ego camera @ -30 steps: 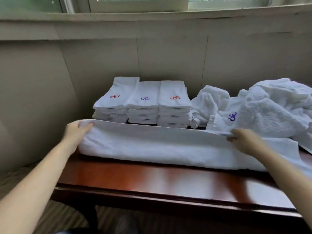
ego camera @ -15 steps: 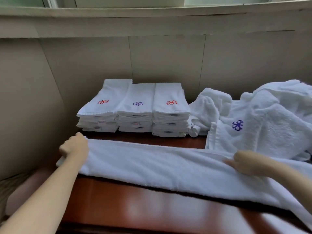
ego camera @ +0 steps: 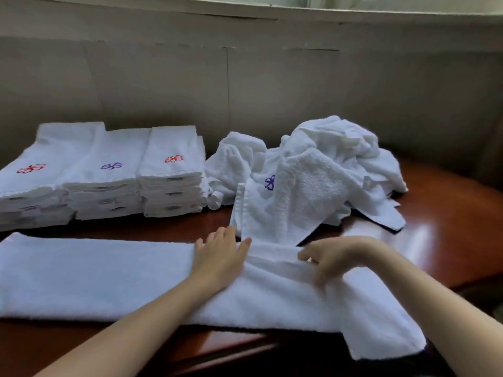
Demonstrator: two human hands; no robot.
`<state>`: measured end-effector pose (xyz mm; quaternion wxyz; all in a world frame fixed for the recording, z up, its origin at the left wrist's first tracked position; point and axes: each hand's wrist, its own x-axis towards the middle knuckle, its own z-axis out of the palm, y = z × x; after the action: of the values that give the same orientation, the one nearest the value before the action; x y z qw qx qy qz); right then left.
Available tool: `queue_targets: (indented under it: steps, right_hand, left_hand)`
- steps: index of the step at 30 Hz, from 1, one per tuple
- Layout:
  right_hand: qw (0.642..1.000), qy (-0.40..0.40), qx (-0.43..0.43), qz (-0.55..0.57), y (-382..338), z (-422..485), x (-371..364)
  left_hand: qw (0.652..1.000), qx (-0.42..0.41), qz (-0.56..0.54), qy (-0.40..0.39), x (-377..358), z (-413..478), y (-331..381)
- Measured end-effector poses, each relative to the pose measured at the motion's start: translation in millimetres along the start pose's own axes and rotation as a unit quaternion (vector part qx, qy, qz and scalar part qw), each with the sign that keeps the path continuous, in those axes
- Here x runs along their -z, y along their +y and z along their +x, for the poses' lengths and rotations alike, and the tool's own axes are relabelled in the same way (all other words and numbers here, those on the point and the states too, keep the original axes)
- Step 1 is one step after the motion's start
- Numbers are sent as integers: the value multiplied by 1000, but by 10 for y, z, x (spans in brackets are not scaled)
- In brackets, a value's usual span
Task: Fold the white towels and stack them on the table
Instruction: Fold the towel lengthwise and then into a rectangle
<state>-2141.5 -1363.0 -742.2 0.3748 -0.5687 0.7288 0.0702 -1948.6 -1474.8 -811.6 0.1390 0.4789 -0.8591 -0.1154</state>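
A long white towel (ego camera: 89, 276), folded lengthwise into a strip, lies across the front of the wooden table (ego camera: 449, 227). My left hand (ego camera: 220, 254) presses flat on its middle with straight fingers. My right hand (ego camera: 330, 258) is just to the right, fingers curled down onto a raised fold of the same towel. Three stacks of folded towels (ego camera: 109, 172) with red and purple emblems stand at the back left. A heap of unfolded white towels (ego camera: 321, 175) lies at the back right.
A beige wall (ego camera: 245, 85) runs close behind the table, with a window sill above it. The towel's right end hangs over the table's front edge (ego camera: 386, 341).
My left hand has slid from the towel's left end to its middle. My right hand moved slightly left and curled onto a fold. The view shifted right and closer.
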Motion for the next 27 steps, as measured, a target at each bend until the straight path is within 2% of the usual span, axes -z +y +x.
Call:
queue_targets:
  steps: [5,7,9,11,13,15,19,22,25,27]
  right_hand:
    - [978,127,-120,-112,523,-305,50]
    - [973,160,-145,-86,685,-325,70]
    - [974,158,-159,-27,788,-329,106]
    - [973,166,-161,20,856,-327,147]
    - [968,182,-169,27,861,-320,161]
    - [964,203,-174,15,896,-266,161]
    - [958,205,-199,-38,764,-249,176]
    - [958,208,-193,-50,657,-288,157]
    - [931,225,-276,-82,598,-236,131]
    - [910,253,-294,-149,474,-102,96]
  left_hand:
    - [993,-70,-69,71,-15,-23,-3]
    - [990,-123,-61,43,-16,-39,-14]
    - [986,-157,-62,10,2,-36,-29]
    - [975,-182,-127,-13,57,-29,-66]
    - [964,-197,-177,-36,107,-20,-127]
    - [965,-181,-181,-52,156,14,-175]
    - [983,-126,-112,-70,216,187,-127]
    - [992,-120,-12,-32,100,221,-28]
    - [991,-134,1,-18,13,180,12]
    - [986,-156,38,39,58,129,2]
